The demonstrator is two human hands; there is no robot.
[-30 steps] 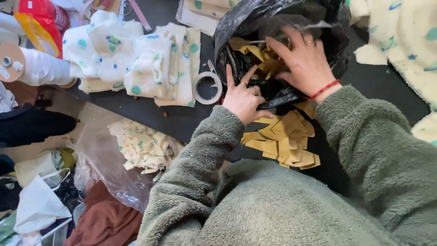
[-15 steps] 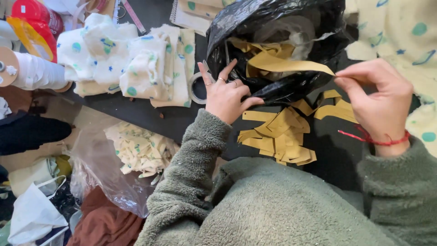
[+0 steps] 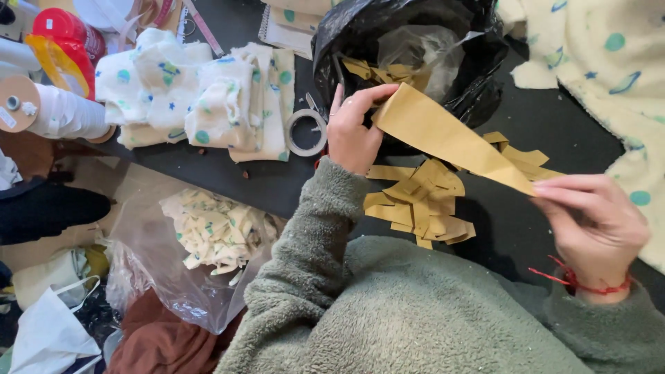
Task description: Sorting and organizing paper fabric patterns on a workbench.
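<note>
Both hands now pinch 1 tan paper strip (image 3: 450, 138) – left hand (image 3: 353, 131) lifted off black bag (image 3: 478, 69), right hand (image 3: 596, 225) pulled nearer.

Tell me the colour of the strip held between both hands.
Mustard-tan, plain: the strip runs from the left hand to the right hand. Head view.

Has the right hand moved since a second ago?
Yes. The right hand has left the mouth of the black bag and come back toward the body, holding one end of a tan paper strip.
</note>
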